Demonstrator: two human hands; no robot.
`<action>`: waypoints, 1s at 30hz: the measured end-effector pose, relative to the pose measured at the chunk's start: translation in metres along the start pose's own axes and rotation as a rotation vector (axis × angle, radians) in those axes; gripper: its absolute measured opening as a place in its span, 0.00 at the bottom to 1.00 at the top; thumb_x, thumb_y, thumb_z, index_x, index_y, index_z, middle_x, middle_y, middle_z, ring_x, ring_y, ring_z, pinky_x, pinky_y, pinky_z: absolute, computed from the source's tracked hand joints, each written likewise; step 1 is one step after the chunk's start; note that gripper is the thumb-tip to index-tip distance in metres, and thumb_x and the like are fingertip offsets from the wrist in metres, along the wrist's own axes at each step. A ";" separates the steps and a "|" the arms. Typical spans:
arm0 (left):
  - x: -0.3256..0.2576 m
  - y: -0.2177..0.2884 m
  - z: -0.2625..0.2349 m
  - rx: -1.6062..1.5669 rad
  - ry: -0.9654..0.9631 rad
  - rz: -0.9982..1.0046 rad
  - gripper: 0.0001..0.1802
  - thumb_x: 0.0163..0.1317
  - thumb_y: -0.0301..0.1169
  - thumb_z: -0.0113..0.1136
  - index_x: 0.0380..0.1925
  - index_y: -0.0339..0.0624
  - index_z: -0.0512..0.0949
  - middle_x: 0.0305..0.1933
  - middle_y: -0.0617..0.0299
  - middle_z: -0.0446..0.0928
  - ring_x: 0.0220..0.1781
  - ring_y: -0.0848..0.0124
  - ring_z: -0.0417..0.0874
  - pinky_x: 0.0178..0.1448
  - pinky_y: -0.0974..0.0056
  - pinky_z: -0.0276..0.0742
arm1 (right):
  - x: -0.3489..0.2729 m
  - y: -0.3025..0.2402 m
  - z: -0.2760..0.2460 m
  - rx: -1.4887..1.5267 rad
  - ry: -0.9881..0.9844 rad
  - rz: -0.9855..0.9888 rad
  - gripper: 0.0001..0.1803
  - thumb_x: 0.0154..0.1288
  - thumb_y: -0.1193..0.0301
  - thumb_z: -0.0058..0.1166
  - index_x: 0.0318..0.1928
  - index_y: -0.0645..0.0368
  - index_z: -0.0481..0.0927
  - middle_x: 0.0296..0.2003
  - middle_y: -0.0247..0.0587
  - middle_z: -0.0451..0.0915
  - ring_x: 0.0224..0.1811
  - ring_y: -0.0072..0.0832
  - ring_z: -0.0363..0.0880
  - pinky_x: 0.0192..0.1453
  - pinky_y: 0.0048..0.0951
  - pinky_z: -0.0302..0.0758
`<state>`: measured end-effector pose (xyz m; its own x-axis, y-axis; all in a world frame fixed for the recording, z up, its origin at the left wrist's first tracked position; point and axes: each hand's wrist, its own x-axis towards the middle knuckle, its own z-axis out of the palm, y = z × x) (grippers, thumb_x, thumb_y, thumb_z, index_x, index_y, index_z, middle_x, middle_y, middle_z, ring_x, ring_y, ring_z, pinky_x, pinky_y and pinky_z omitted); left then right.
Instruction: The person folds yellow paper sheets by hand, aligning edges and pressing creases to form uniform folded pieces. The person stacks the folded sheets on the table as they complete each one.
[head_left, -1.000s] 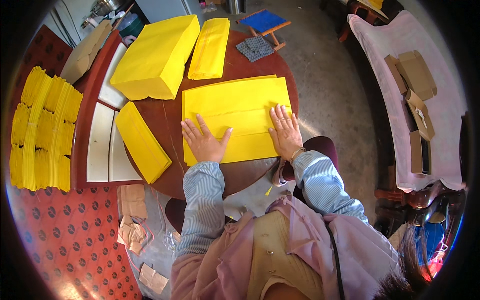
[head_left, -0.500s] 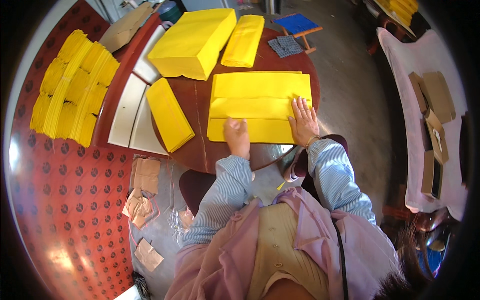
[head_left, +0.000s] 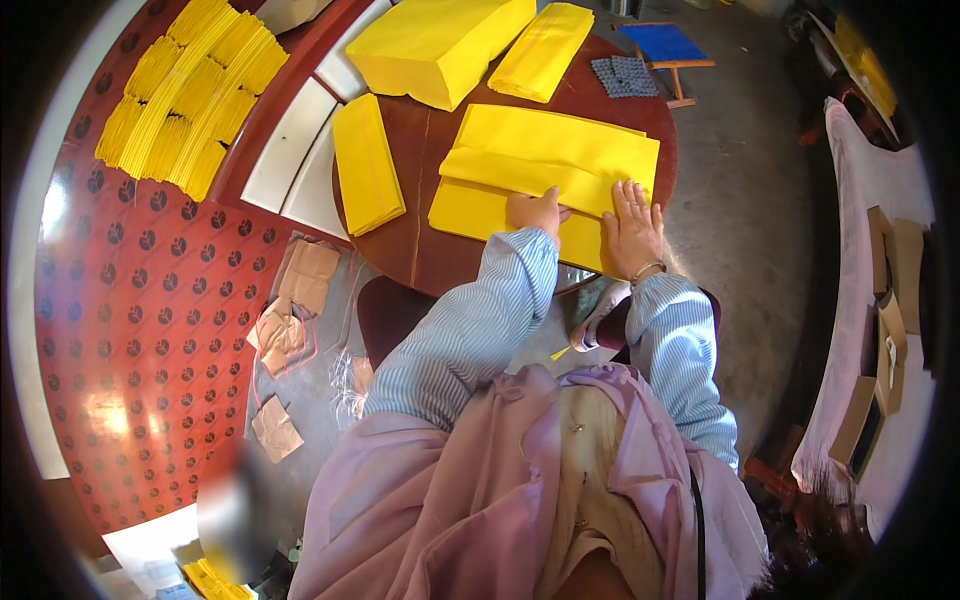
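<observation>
A yellow folded sheet point(head_left: 540, 135), which looks like paper or thin cloth, lies on a round reddish-brown table point(head_left: 425, 265) in front of me. Its loose flap bulges slightly and its lower edge runs at a slant. At that edge my left hand point(head_left: 535, 214) is closed, knuckles up, with the fingertips hidden, so I cannot see whether it pinches the flap. My right hand point(head_left: 634, 232) lies flat with fingers stretched out on the sheet's right part, open and holding nothing.
A narrow yellow folded bundle point(head_left: 368, 165) lies left on the table. Behind stand a large yellow stack point(head_left: 430, 50) and another bundle point(head_left: 543, 50), with a grey checked cloth point(head_left: 624, 77) to their right. A blue-topped folding stool point(head_left: 667, 44) stands beyond. Several yellow bundles point(head_left: 190, 95) fill the far left.
My left hand has moved rightward along the flap's edge. The sheet has turned a little clockwise and its flap now lies looser. My view has shifted; the right hand stays flat on the sheet.
</observation>
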<state>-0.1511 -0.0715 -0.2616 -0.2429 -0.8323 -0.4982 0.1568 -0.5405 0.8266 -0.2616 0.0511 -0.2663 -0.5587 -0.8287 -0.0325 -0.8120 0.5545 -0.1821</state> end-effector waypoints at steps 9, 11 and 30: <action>0.011 0.067 -0.042 -0.060 -0.364 -0.032 0.22 0.68 0.21 0.63 0.62 0.41 0.75 0.60 0.53 0.82 0.58 0.53 0.87 0.59 0.40 0.89 | -0.010 0.045 -0.045 0.656 0.458 -0.108 0.25 0.81 0.63 0.54 0.73 0.54 0.76 0.73 0.52 0.75 0.79 0.50 0.67 0.84 0.49 0.60; 0.024 0.097 -0.075 0.137 -0.598 -0.128 0.28 0.68 0.25 0.62 0.68 0.43 0.73 0.64 0.57 0.81 0.63 0.58 0.85 0.60 0.48 0.88 | -0.006 0.050 -0.053 0.763 0.370 -0.069 0.23 0.80 0.65 0.57 0.71 0.55 0.79 0.69 0.54 0.79 0.72 0.50 0.76 0.74 0.43 0.75; 0.154 0.171 0.005 1.393 -1.242 0.073 0.34 0.58 0.20 0.58 0.68 0.37 0.76 0.61 0.58 0.85 0.61 0.70 0.84 0.68 0.65 0.77 | 0.074 0.047 -0.037 0.978 -0.180 0.041 0.48 0.65 0.65 0.73 0.81 0.51 0.61 0.62 0.54 0.84 0.62 0.44 0.86 0.71 0.40 0.79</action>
<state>-0.1669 -0.2910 -0.1958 -0.8429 0.0540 -0.5353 -0.4422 0.4973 0.7464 -0.3475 0.0192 -0.2409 -0.4837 -0.8542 -0.1908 -0.2505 0.3440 -0.9049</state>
